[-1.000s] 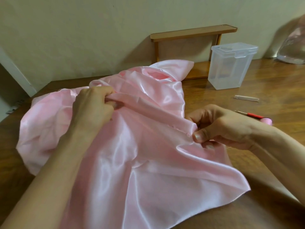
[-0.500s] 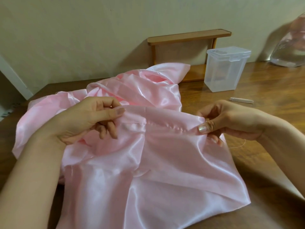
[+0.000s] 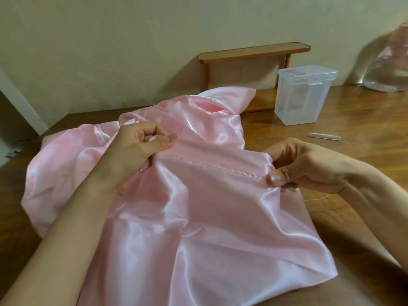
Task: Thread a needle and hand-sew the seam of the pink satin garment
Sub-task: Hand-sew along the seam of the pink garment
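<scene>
Garment: pink satin garment [image 3: 220, 213] lay crumpled over the left and middle of the wooden surface [image 3: 364, 120]. It spread from near the far-left corner down to the near edge, w/ one flat panel toward the person.
Seam: a stitched seam [image 3: 220, 164] ran across the upper part of that panel, slanting down from left to right. It was pulled fairly straight btwn the two hands.
L hand: L hand [image 3: 136, 151] gripped a fold of satin at the seam's left end, thumb laid along the top and fingers curled in around the cloth.
R hand: R hand [image 3: 304, 166] pinched the seam's right end, thumb pressed on top and fingers curled under the fabric edge.
Thread: a fine pale thread [image 3: 315, 197] trailed out from below the R hand onto bare wood toward the right edge.
Box: a clear lidded plastic box [image 3: 304, 96] stood upright near the far edge, right of middle, apart from the garment.
Tube: a small clear tube [image 3: 324, 137] lay flat on the surface just nearer than the box.
Shelf: a low wooden shelf [image 3: 254, 51] stood against the wall at the far edge, behind the box.
Far-right corner: a clear rounded object [image 3: 388, 69], partly cut off by the frame; couldn't tell what it was.
</scene>
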Available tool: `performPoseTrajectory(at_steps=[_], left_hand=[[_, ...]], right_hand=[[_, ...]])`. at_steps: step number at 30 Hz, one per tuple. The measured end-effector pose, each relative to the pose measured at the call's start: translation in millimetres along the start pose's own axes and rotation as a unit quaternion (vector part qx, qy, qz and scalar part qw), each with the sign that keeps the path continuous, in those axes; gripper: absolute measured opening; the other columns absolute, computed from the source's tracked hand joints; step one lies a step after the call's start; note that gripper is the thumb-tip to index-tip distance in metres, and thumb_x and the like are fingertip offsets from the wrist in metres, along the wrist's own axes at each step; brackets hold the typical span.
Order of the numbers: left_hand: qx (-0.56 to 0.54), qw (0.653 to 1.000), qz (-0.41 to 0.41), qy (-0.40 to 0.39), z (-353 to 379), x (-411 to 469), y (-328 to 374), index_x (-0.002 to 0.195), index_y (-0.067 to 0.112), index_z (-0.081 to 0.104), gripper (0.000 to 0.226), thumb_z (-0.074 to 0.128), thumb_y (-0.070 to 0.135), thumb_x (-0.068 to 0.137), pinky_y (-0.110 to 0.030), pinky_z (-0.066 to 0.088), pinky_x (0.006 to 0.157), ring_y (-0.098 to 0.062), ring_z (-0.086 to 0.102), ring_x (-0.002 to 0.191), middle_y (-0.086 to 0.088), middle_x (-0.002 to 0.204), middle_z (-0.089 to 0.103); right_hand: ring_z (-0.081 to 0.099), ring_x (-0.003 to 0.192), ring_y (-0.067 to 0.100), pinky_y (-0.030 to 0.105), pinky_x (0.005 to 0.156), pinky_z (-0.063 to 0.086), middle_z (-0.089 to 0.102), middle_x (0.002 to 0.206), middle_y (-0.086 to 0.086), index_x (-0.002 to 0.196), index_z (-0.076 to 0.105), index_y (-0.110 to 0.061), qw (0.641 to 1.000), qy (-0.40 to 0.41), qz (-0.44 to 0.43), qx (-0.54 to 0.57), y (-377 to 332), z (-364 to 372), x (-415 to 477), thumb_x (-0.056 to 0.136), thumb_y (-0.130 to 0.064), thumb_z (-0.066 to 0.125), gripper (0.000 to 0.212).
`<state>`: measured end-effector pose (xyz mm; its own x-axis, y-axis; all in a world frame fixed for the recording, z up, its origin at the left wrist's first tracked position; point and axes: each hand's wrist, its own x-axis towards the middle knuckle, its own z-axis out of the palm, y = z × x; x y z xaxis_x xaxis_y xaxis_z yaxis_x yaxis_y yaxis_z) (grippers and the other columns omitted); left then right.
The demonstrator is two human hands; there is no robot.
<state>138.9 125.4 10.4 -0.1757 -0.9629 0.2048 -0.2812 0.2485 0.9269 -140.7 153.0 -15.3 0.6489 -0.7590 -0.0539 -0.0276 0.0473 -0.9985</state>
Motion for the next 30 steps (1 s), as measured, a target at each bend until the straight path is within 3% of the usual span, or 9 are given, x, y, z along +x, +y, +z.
performPoseTrajectory(at_steps=[3, 6, 11, 15, 17, 20, 22, 27, 30], left_hand=[[0.001, 1.000, 0.004, -0.015, -0.5, -1.9, 1.4, 0.069, 0.008, 0.057, 0.024, 0.066, 0.030, 0.069, -0.014, 0.016, 0.034, -0.006, 0.020, 0.038, -0.012, 0.064, 0.030], [-0.001, 0.999, 0.018, -0.042, 6.0, -5.5, 5.4, 0.072, -0.001, 0.053, 0.031, 0.065, 0.028, 0.068, -0.013, 0.020, 0.031, -0.004, 0.023, 0.033, -0.010, 0.060, 0.033], [-0.004, 0.996, 0.053, -0.069, 18.7, -14.3, 14.3, 0.064, 0.003, 0.051, 0.025, 0.064, 0.024, 0.068, -0.011, 0.020, 0.031, -0.001, 0.026, 0.030, 0.008, 0.042, 0.034], [-0.007, 0.993, 0.083, -0.081, 22.7, -16.7, 16.8, 0.059, 0.005, 0.052, 0.024, 0.064, 0.025, 0.067, -0.015, 0.020, 0.031, -0.001, 0.027, 0.030, 0.006, 0.042, 0.033], [-0.016, 0.992, 0.092, -0.079, 23.2, -17.2, 17.4, 0.058, 0.010, 0.055, 0.020, 0.064, 0.025, 0.067, -0.017, 0.020, 0.032, -0.001, 0.028, 0.031, 0.001, 0.045, 0.033], [-0.017, 0.991, 0.117, -0.067, 19.7, -15.1, 15.3, 0.057, 0.018, 0.059, 0.020, 0.072, 0.021, 0.073, -0.013, 0.022, 0.031, -0.001, 0.029, 0.030, 0.010, 0.043, 0.038], [0.001, 0.990, 0.133, -0.055, 16.7, -12.6, 12.9, 0.064, 0.014, 0.057, 0.017, 0.068, 0.020, 0.075, -0.012, 0.025, 0.031, -0.002, 0.029, 0.029, 0.012, 0.042, 0.040], [-0.001, 0.989, 0.145, -0.037, 12.3, -10.4, 10.0, 0.060, 0.022, 0.060, 0.017, 0.067, 0.020, 0.076, -0.009, 0.024, 0.031, -0.001, 0.028, 0.028, 0.013, 0.042, 0.040], [-0.026, 0.989, 0.138, -0.035, 12.0, -8.6, 8.0, 0.059, 0.018, 0.057, 0.021, 0.071, 0.021, 0.075, -0.009, 0.022, 0.033, 0.001, 0.026, 0.033, 0.013, 0.043, 0.037]], right_hand=[[0.051, 0.050, 0.009, 0.015, 0.043, 0.037, 0.063, 0.065, 0.004, 0.080, 0.073, -0.004, 0.999, 0.028, 0.027, -0.022, -0.4, 2.3, 0.3, 0.053, -0.043, 0.088, 0.049], [0.066, 0.060, 0.016, 0.020, 0.048, 0.049, 0.072, 0.078, 0.008, 0.088, 0.076, -0.013, 0.997, 0.062, 0.043, -0.017, 0.0, 10.7, 4.4, 0.044, -0.052, 0.089, 0.060], [0.070, 0.069, 0.021, 0.025, 0.060, 0.054, 0.074, 0.082, 0.011, 0.087, 0.077, -0.014, 0.994, 0.081, 0.039, -0.068, 0.4, 34.2, 13.9, 0.053, -0.047, 0.087, 0.048], [0.070, 0.088, 0.025, 0.032, 0.079, 0.056, 0.073, 0.095, 0.010, 0.097, 0.075, -0.018, 0.985, 0.093, 0.021, -0.143, -4.9, 44.6, 18.1, 0.059, -0.056, 0.073, 0.054], [0.070, 0.082, 0.026, 0.031, 0.074, 0.056, 0.073, 0.090, 0.012, 0.092, 0.076, -0.015, 0.987, 0.087, 0.016, -0.134, -7.6, 47.8, 19.9, 0.061, -0.047, 0.079, 0.045], [0.068, 0.064, 0.019, 0.026, 0.061, 0.053, 0.072, 0.072, 0.008, 0.072, 0.076, -0.012, 0.992, 0.074, 0.022, -0.100, -10.2, 48.6, 18.9, 0.063, -0.027, 0.084, 0.019], [0.066, 0.057, 0.013, 0.020, 0.055, 0.051, 0.070, 0.065, 0.003, 0.064, 0.075, -0.014, 0.996, 0.064, 0.009, -0.056, -12.1, 49.1, 15.9, 0.065, -0.016, 0.077, 0.004], [0.061, 0.048, 0.011, 0.016, 0.047, 0.047, 0.066, 0.059, 0.004, 0.062, 0.070, -0.007, 0.998, 0.067, -0.003, 0.014, -11.0, 48.2, 14.4, 0.068, -0.002, 0.075, 0.008], [0.061, 0.049, 0.015, 0.018, 0.049, 0.049, 0.064, 0.061, 0.008, 0.066, 0.066, -0.003, 0.994, 0.093, -0.003, 0.053, -6.9, 49.0, 17.3, 0.066, -0.002, 0.063, 0.003]])
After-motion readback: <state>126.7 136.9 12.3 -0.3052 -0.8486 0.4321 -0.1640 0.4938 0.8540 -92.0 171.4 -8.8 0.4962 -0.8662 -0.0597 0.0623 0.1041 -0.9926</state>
